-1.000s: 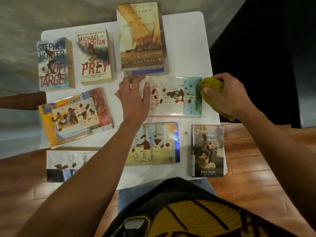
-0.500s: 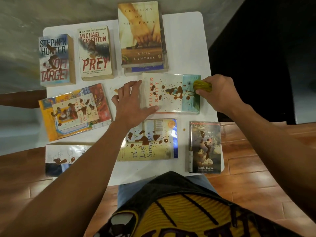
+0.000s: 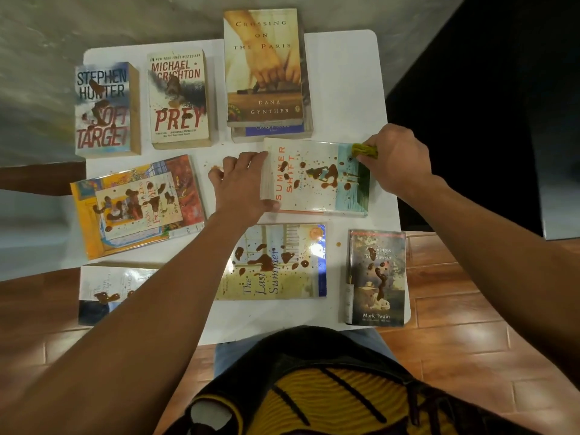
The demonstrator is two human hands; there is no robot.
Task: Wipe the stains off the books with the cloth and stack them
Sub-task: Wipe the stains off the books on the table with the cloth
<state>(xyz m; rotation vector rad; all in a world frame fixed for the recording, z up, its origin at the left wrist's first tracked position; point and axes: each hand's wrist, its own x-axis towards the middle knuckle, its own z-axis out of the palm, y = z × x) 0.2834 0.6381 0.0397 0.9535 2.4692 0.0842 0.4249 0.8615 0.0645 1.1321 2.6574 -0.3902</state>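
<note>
Here right hand [image 3: 397, 161] fingers pinch the cloth [image 3: 364, 150] on Summer Shift [image 3: 314, 177].

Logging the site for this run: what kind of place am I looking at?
Probably a room in a home, though little shows. A small white table stands on reddish wood-look flooring by a grey wall, and it is spread with stained paperbacks such as Summer Shift.

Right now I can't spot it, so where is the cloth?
In the head view the cloth is bunched in the right hand, at the far right corner of the Summer Shift book, just below the Crossing on the Paris stack.
</note>
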